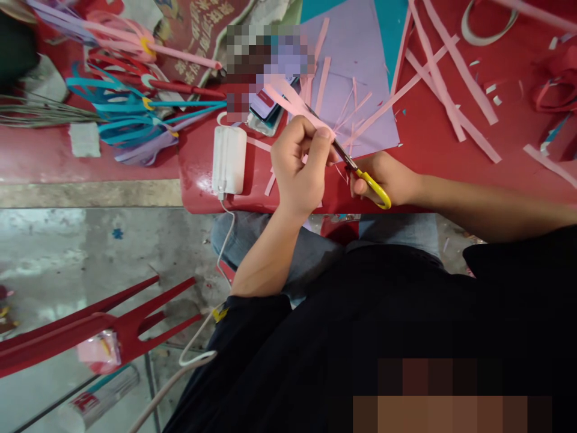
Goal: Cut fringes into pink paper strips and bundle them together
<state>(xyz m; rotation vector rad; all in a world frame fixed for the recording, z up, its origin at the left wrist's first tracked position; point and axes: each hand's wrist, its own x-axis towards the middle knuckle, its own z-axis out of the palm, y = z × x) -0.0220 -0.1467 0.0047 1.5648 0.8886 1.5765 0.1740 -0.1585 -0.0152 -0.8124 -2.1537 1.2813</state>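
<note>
My left hand [300, 165] pinches a pink paper strip [288, 99] between thumb and fingers, near the middle of the table's front edge. My right hand [390, 178] grips yellow-handled scissors [374, 187], their dark blades running up to the left against the fingers of my left hand and the strip. Whether the blades are apart cannot be made out. Behind both hands lies a lilac sheet [360, 42], with several pink strips and thin slivers on it.
Left of my hands, a white power adapter [229, 159] with a cable sits near the edge of the red table [198, 192]. A phone [265, 105] lies behind it. Blue looped paper flowers [121, 108] are at far left, loose pink strips [437, 78] at right. A red stool [130, 325] stands below.
</note>
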